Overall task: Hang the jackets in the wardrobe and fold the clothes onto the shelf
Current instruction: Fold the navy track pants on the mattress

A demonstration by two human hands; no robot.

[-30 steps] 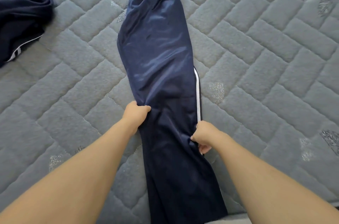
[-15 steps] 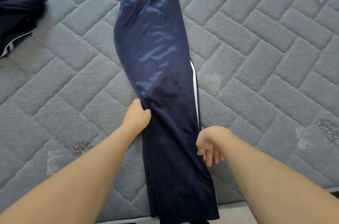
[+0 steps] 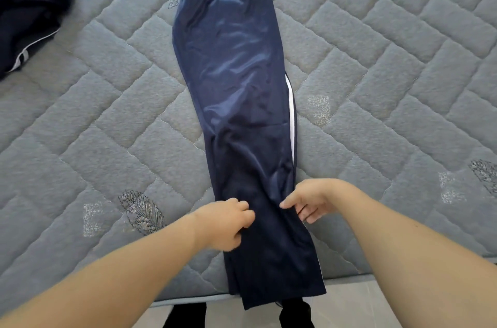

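Shiny navy track trousers with a white side stripe lie lengthwise on the grey quilted mattress, folded leg on leg. Their hems hang over the near mattress edge. My left hand grips the trousers' left edge low on the leg, fingers curled into the fabric. My right hand pinches the right edge at the same height, thumb on top and fingers tucked under the cloth.
A crumpled dark navy garment with white trim lies at the mattress's far left. Below the near mattress edge there is pale tiled floor, and dark feet show under the hems.
Both hands have slid down the trousers toward the hems. The right hand, loose half a second ago, now pinches the right edge again. The view has shifted toward the mattress's near edge.
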